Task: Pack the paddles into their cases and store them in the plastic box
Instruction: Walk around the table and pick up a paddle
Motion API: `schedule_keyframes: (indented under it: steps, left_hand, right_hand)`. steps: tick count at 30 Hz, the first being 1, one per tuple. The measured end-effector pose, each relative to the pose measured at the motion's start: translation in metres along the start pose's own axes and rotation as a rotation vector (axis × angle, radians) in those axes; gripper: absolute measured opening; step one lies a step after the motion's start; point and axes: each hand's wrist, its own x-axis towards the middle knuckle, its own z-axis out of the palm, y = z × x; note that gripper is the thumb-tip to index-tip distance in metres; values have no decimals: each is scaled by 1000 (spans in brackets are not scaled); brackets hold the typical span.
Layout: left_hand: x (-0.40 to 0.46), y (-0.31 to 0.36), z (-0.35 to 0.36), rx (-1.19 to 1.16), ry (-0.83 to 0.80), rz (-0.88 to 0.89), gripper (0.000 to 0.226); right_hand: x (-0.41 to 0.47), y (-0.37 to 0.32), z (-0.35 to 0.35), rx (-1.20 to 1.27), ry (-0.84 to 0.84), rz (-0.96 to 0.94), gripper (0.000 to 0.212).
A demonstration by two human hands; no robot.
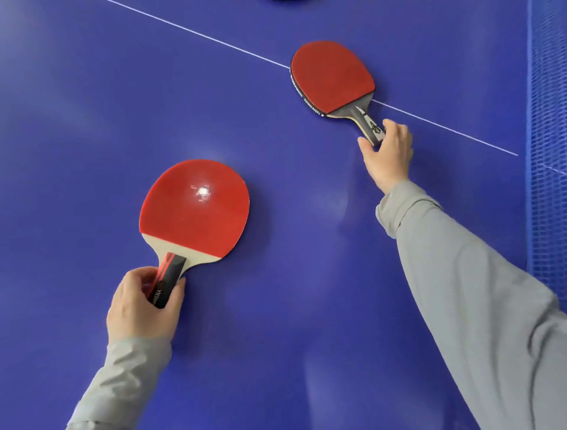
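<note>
red rubber faces up on both paddles, which lie flat on the blue table-tennis table [276, 307]. the near red-faced wooden paddle with a black and red striped handle [196, 208] sits toward the table's left side, and the left hand [138, 304] has its fingers and thumb curled round that handle, pinching it from both sides. the far red-faced paddle with black edge tape and a dark handle [333, 76] lies across the thin white centre line [214, 40], close to the blue net [549, 122] along the right edge; the right hand [388, 153] reaches out on a grey sleeve [460, 276] and nips only the butt end of the handle between fingertips and thumb. neither paddle looks lifted yet. no case or plastic box can be identified; a dark shape [291, 1] at the top edge is too cropped to tell. the weak point, i judge, is the right grip: held so far back with the arm stretched, the blade's weight could tip the paddle out of the fingers on lifting, or drag its rubber across the table. the left grip looks surer, though lifting both at once splits attention.
</note>
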Motion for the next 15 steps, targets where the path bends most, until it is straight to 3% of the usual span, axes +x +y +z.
schedule_keyframes:
  steps: [3, 8, 15]
  left_hand:
    - [5, 3, -2, -125, -29, -119, 29]
    - [12, 8, 3, -218, -154, -114, 28]
    - [2, 18, 7, -340, -67, -186, 21]
  right_hand:
    - [17, 2, 8, -42, 27, -35, 44]
    - [22, -3, 14, 41, 11, -56, 37]
    - [-23, -13, 9, 303, 17, -9, 33]
